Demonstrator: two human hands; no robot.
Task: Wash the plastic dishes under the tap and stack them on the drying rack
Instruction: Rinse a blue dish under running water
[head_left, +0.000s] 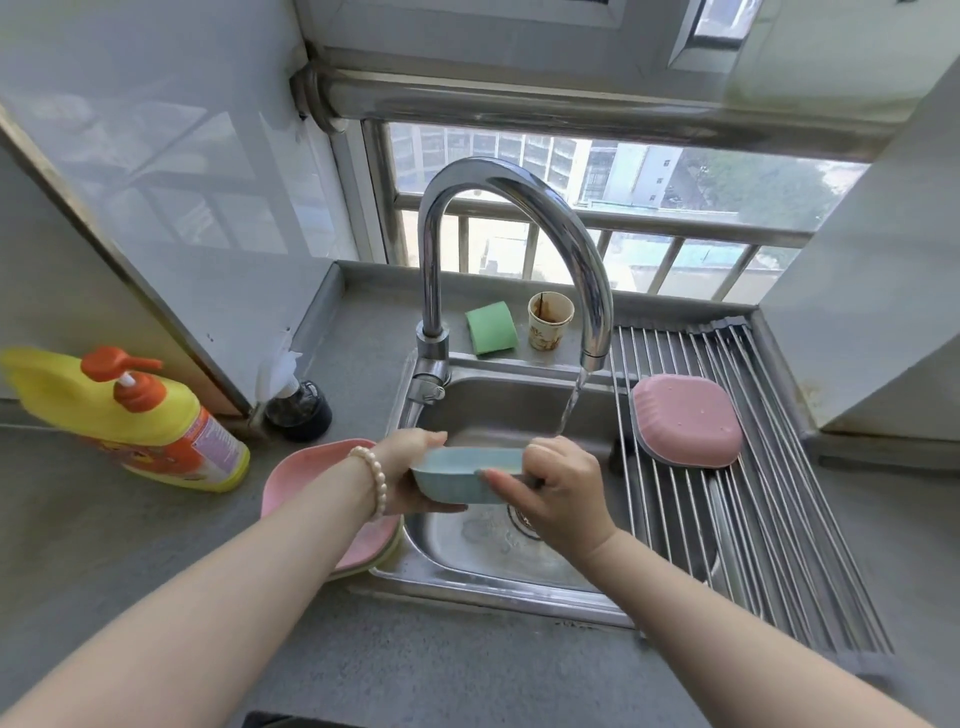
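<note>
Both hands hold a light blue plastic dish (457, 475) over the steel sink (498, 566). My left hand (410, 467) grips its left rim, and my right hand (556, 488) grips its right side with the thumb along the front edge. Water runs from the curved tap (519, 228) and falls just behind my right hand. A pink dish (685, 418) lies upside down on the wire drying rack (753, 519) at the right. A stack of pink and pale green dishes (311, 467) sits on the counter left of the sink, partly behind my left forearm.
A yellow soap bottle (140, 415) with an orange pump stands on the left counter, and a small dark bottle (298, 410) stands behind it. A green sponge (491, 327) and a stained paper cup (549, 319) sit behind the sink by the window.
</note>
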